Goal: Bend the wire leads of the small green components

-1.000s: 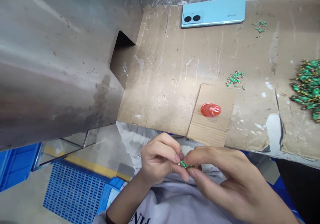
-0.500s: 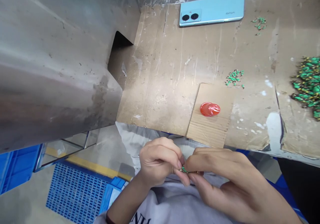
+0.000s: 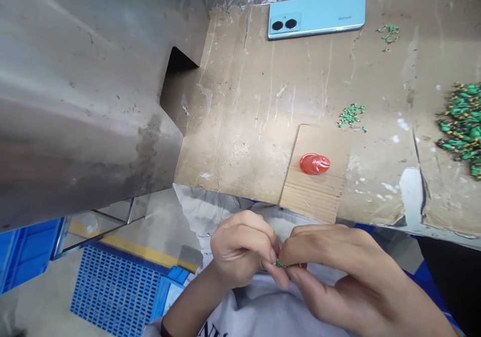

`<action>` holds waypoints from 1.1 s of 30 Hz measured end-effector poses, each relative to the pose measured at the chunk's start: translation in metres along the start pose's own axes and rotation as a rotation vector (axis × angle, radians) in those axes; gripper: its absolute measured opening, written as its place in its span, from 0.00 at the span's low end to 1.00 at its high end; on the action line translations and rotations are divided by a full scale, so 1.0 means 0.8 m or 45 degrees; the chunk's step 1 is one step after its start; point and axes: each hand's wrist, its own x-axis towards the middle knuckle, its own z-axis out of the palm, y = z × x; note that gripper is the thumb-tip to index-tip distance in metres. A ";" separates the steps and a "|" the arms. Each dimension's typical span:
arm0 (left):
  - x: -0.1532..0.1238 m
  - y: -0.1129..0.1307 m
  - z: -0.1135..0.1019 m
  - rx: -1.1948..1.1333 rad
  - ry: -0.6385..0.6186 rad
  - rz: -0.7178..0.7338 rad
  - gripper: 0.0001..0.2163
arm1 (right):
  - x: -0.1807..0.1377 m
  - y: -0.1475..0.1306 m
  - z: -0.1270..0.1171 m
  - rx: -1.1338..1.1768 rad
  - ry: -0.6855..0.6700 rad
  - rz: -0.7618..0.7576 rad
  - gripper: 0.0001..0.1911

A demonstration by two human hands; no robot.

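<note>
My left hand (image 3: 240, 249) and my right hand (image 3: 338, 269) meet at the table's front edge, close to my body. Thumb and fingers of both are pinched around one small green piece (image 3: 280, 263), mostly covered by the fingertips. It resembles the green pieces with yellow and dark ends heaped in a pile (image 3: 466, 126) at the right. Beyond my hands, a glossy red cap-like piece (image 3: 314, 164) with a round rim lies on a cardboard strip (image 3: 311, 202). Farther back is a small cluster of green bits (image 3: 351, 115).
A light blue phone (image 3: 319, 14) lies face down along the back edge. Near it is another scatter of green bits (image 3: 389, 34). A large metal housing (image 3: 93, 91) walls off the left side. Blue plastic crates (image 3: 112, 287) stand on the floor below.
Both hands have shifted slightly down and right in the view, still pinching the green piece. Slightly more of the piece shows between the fingertips. Things on the table look unmoved.
</note>
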 end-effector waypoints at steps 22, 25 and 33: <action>0.004 -0.001 0.007 -0.256 -0.113 -0.183 0.16 | -0.012 -0.003 -0.008 0.037 0.087 0.061 0.10; 0.001 -0.002 0.007 -0.294 -0.115 -0.201 0.16 | -0.009 -0.003 -0.008 0.076 0.109 0.049 0.09; 0.001 -0.001 0.008 -0.272 -0.089 -0.192 0.18 | -0.006 -0.006 -0.006 0.069 0.134 0.024 0.11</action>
